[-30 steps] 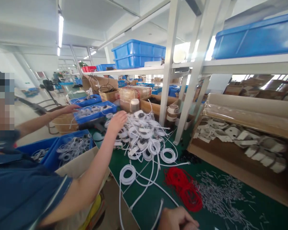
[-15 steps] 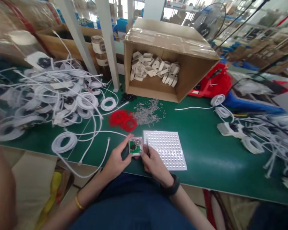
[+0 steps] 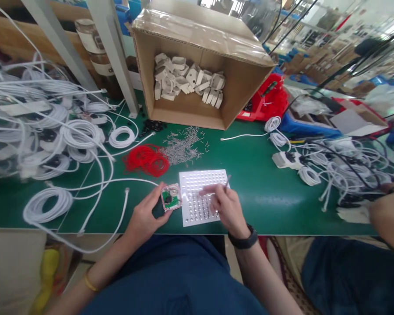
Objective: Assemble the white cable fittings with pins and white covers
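Observation:
My left hand (image 3: 147, 214) grips a small square housing (image 3: 164, 208) by its edges, thumb on the near side and fingers on the far side. Inside the housing lies a green circuit board (image 3: 175, 202) with a dark round part and thin wires. Over a white sheet with rows of shiny clear dots (image 3: 188, 183) is my right hand (image 3: 226, 208), index finger stretched toward the dots. A thin grey tool (image 3: 229, 179) sticks out from behind its curled fingers; its exact kind is unclear.
Red wire rings (image 3: 146, 159) and a heap of small screws (image 3: 184, 146) lie beyond the sheet. A cardboard box (image 3: 187, 114) holding white housings stands behind. Coiled white cables (image 3: 47, 205) crowd the left; more cables (image 3: 308, 175) and another person's arm (image 3: 389, 214) are at right.
My right hand has left the housing and moved right, over the dotted sheet. My left hand still holds the housing. The view has shifted to the right.

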